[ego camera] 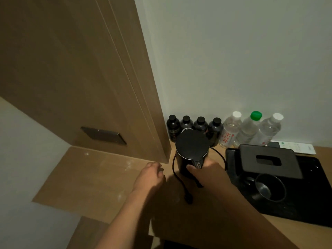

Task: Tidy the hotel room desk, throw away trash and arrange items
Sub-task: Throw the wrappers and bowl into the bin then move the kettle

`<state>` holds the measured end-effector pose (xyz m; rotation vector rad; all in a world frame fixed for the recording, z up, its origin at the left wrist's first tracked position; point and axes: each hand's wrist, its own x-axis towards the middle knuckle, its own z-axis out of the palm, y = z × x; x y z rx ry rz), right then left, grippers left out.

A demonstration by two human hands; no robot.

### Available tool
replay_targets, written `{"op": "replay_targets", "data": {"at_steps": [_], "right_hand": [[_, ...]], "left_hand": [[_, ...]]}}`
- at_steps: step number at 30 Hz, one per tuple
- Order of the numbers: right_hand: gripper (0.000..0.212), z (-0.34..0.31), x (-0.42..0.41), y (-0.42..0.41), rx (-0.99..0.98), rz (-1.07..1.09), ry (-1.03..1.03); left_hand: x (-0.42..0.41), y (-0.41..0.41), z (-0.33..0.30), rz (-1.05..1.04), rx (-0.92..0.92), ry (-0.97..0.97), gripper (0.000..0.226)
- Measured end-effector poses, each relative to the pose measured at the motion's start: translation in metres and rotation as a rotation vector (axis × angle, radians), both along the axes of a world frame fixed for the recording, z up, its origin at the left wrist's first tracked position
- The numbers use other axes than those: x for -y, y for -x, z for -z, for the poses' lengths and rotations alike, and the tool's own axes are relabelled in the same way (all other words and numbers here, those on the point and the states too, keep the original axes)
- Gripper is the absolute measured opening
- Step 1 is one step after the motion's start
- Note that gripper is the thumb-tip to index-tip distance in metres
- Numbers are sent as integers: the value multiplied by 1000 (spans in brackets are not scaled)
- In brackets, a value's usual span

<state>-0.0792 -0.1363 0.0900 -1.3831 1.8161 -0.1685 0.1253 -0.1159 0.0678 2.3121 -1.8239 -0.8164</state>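
Note:
A black electric kettle (191, 150) stands on the wooden desk (111, 177) near the back corner. My right hand (206, 172) grips its handle from the front. Its black cord (181, 182) trails toward me and ends in a plug (188, 198) lying on the desk. My left hand (150, 176) hovers just left of the kettle with its fingers loosely curled, holding nothing. Behind the kettle, several small black bottles (186, 123) line the wall, and three clear water bottles (249, 130) stand to their right.
A black tray (309, 203) at right carries a black tissue box (267, 159) and a metal cup (269, 187). A white remote (296, 148) lies behind it. A wooden panel (80, 78) with a dark handle rises on the left.

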Motion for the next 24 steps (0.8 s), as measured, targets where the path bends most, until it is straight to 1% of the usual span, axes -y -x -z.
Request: {"op": "replay_targets", "data": {"at_steps": [4,7,10,13,16,20,22,24], "right_hand": [[37,13,3,-10,-142,-70,7],[30,20,7,-12,-173,-43,0],[31,24,9,-12,-177,5,23],[29,27,6,-14,-150,44,28],[30,24,2,-15,-85,97,53],[25,3,-1,-2,46,155,109],[21,-15,1,12,50,125,136],[23,-33,2,29,3,84,171]], "left_hand": [[0,-11,8,-39,-23,-6,38],[0,-11,22,-44,-69,19,31],[-2,-6,34,-17,-99,0,39],[-5,-3,40,43,-86,-13,46],[-4,-4,43,79,-47,-24,44],[-2,-9,34,75,-91,-22,37],[-1,-11,30,72,-95,-48,37],[3,-8,28,78,-86,-80,35]]}}
